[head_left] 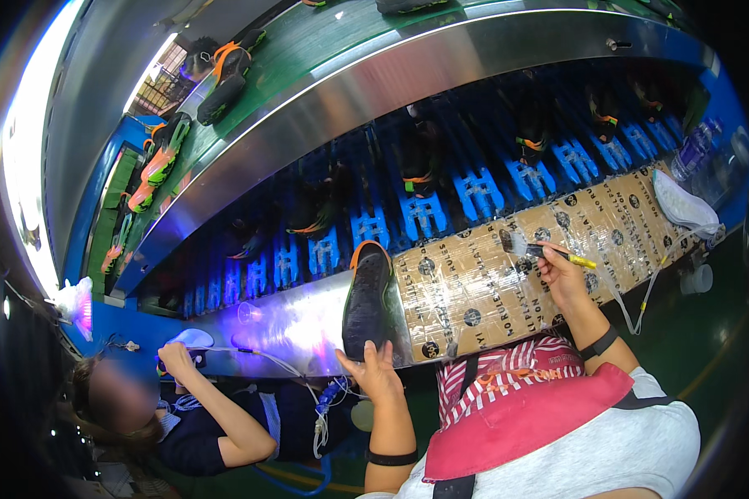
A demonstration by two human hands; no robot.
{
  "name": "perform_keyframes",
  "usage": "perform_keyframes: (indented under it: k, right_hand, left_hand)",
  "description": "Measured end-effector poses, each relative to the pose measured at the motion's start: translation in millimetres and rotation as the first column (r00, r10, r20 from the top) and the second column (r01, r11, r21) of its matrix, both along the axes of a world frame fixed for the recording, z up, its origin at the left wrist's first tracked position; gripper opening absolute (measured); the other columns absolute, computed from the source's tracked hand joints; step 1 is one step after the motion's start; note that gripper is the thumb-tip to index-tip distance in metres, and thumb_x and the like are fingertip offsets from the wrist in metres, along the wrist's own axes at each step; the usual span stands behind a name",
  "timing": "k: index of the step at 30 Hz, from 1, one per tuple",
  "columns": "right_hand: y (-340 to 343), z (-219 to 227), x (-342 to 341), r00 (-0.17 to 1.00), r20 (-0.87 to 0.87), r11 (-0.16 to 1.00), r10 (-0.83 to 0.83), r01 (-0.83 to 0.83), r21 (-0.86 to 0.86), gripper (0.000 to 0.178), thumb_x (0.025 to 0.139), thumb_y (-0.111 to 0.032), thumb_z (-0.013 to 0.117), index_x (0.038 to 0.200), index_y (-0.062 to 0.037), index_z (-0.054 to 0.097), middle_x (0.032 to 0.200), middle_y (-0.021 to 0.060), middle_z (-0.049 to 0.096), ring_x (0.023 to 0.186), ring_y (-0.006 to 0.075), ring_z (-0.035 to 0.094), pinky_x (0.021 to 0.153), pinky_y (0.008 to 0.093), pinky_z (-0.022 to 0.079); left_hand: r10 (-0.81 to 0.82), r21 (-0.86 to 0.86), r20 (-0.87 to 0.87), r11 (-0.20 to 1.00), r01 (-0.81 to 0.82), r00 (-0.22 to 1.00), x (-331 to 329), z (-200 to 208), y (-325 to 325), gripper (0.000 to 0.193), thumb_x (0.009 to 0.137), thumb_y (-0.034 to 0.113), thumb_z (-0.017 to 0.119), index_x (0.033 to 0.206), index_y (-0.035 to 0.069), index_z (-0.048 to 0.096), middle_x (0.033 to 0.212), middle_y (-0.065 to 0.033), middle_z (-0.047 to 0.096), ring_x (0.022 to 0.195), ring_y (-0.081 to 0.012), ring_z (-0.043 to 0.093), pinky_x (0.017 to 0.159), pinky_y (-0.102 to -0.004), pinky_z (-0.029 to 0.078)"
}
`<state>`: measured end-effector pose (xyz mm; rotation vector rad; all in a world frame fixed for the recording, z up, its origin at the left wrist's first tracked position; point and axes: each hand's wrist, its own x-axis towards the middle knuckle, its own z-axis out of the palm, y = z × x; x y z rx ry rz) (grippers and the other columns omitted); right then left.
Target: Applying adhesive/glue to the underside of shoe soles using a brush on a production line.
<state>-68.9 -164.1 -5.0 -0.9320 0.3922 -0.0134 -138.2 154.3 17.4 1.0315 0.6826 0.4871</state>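
A black shoe (369,291) with an orange and green trim lies lengthwise across the metal bench top, its dark underside facing up. My left hand (378,376) is at its near end, the thumb on one side and the fingers on the other. My right hand (564,279) grips a brush (520,244) by its dark, yellow-ended handle. The brush is over the cardboard (491,291) taped onto the bench, its bristles pointing left, apart from the shoe.
Beyond the bench, blue forked holders (478,195) carry several dark shoes. More shoes (160,162) ride the green conveyor above. At the right are a white shoe-shaped piece (682,201), a bottle (696,150) and a thin tube (632,320). A co-worker (216,416) works at left.
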Motion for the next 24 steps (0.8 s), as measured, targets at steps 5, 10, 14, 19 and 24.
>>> perform_keyframes:
  k: [5, 10, 14, 19, 24]
  right_hand:
    - [-4.5, -6.5, 1.5, 1.000, -0.023, 1.000, -0.013, 0.013, 0.025, 0.028, 0.081, -0.013, 0.060, 0.105, 0.0009, 0.056, 0.074, 0.0024, 0.058, 0.063, 0.0065, 0.052, 0.051, 0.0167, 0.036]
    - [-13.5, -14.4, 4.3, 0.999, 0.024, 0.998, -0.023, 0.021, 0.066, 0.026, 0.081, -0.013, 0.059, 0.104, -0.0001, 0.056, 0.074, 0.0026, 0.058, 0.061, 0.0063, 0.050, 0.049, 0.0170, 0.036]
    - [-24.6, -19.3, 3.2, 0.997, 0.047, 0.992, -0.067, 0.061, 0.110, 0.026, 0.081, -0.015, 0.059, 0.102, 0.0002, 0.056, 0.070, 0.0021, 0.056, 0.059, 0.0073, 0.049, 0.047, 0.0182, 0.035]
    - [-40.6, -37.2, -1.4, 0.989, 0.064, 0.982, -0.136, 0.125, 0.143, 0.028, 0.081, -0.015, 0.059, 0.104, 0.0011, 0.054, 0.070, 0.0036, 0.056, 0.059, 0.0090, 0.049, 0.047, 0.0192, 0.035]
    - [-31.5, -29.6, 0.6, 0.993, 0.103, 0.992, -0.059, 0.047, 0.119, 0.029, 0.081, -0.015, 0.060, 0.104, 0.0028, 0.053, 0.071, 0.0055, 0.056, 0.060, 0.0107, 0.051, 0.049, 0.0210, 0.038]
  left_hand:
    - [-0.400, -0.554, -0.069, 0.777, 0.299, 0.914, -33.4, 7.0, 24.8, 0.058, 0.089, 0.022, 0.044, 0.136, 0.017, 0.011, 0.108, -0.0274, 0.049, 0.095, -0.0393, 0.055, 0.077, -0.0449, 0.049]
    - [-0.658, -0.226, -0.191, 0.752, 0.619, 0.729, -44.3, 62.7, 41.6, 0.050, 0.088, 0.023, 0.043, 0.132, 0.011, 0.023, 0.106, -0.0296, 0.053, 0.078, -0.0372, 0.062, 0.060, -0.0355, 0.054]
    - [-0.374, 0.221, 0.058, 0.909, 0.353, 0.926, 1.2, 132.1, 47.0, 0.055, 0.084, 0.014, 0.053, 0.132, 0.003, 0.029, 0.110, -0.0211, 0.052, 0.078, -0.0237, 0.062, 0.054, -0.0235, 0.052]
    - [-0.155, 0.733, 0.165, 0.680, -0.016, 0.974, 117.4, 198.9, 82.2, 0.051, 0.084, 0.019, 0.054, 0.130, 0.004, 0.036, 0.117, -0.0109, 0.048, 0.098, -0.0161, 0.051, 0.076, -0.0258, 0.041]
    - [0.121, 0.961, 0.269, 0.029, -0.274, 0.956, 241.9, 246.3, 203.3, 0.068, 0.078, 0.022, 0.060, 0.131, -0.005, 0.027, 0.129, -0.0250, 0.036, 0.119, -0.0332, 0.039, 0.100, -0.0373, 0.029]
